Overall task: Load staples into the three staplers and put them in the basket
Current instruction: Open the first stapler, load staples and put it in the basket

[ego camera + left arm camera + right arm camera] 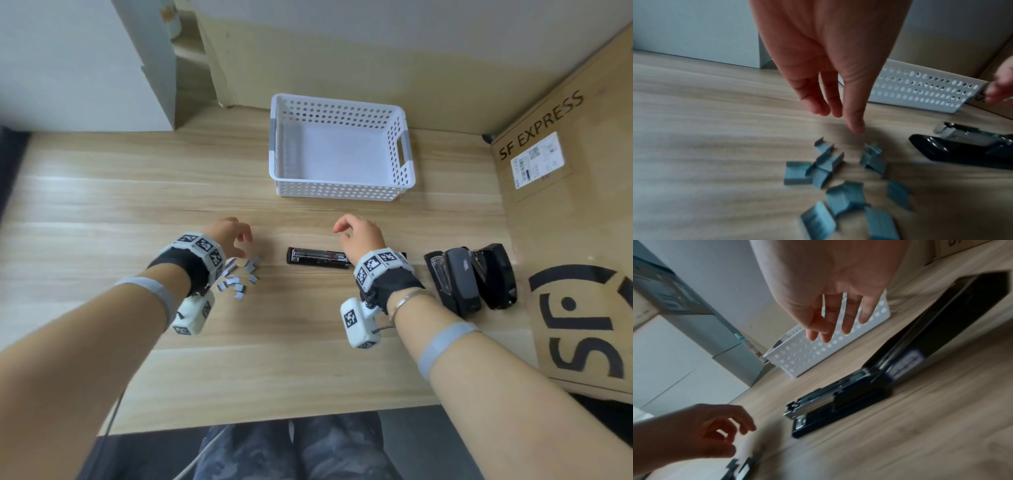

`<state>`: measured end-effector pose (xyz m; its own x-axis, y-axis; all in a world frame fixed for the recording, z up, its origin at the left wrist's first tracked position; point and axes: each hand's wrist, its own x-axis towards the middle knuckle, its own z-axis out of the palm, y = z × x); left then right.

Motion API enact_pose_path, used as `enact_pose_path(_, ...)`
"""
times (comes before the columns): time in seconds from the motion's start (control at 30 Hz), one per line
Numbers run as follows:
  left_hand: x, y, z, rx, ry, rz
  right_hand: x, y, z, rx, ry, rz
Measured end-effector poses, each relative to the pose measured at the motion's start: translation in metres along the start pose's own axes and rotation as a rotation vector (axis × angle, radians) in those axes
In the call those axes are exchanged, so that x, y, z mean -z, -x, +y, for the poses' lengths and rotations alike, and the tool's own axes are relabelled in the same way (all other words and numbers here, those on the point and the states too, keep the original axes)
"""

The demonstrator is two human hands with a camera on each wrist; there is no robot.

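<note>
Stapler (317,257) lies opened, unloaded; both hands empty, fingers loose. Left hand (230,235) over staples (239,276): next, pinch one strip.

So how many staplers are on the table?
3. One open stapler lies in the middle, partly under the right hand. Two more sit side by side to its right.

Soft, even daylight in the head view, edges bowed by the wide lens. Both wrist views are dimmer and motion-blurred; the staple strips (840,183) smear.
</note>
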<state>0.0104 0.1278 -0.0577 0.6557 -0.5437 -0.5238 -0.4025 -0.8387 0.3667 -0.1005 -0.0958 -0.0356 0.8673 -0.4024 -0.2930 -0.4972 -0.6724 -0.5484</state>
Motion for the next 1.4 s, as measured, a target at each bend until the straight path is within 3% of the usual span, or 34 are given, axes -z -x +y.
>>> enact_pose_path(0.5, -0.021, -0.016, 0.013, -0.107, -0.072, -0.078, -0.037, 0.011, -0.028, -0.059, 0.002, -0.084)
enact_pose_path(0.7, -0.012, -0.016, 0.03, -0.203, 0.201, 0.075, -0.044, 0.013, -0.033, -0.047, -0.109, -0.161)
enact_pose_path(1.07, -0.014, -0.024, 0.06, -0.17, 0.4, 0.177, -0.028, 0.002, -0.033, -0.071, -0.239, -0.135)
enact_pose_path(1.2, -0.021, -0.027, 0.062, -0.159, 0.361, 0.166, -0.023, 0.0, -0.021, -0.048, -0.104, -0.125)
enact_pose_path(1.4, -0.037, -0.027, 0.058, -0.141, 0.236, 0.001, -0.024, 0.002, -0.01, 0.055, 0.188, -0.206)
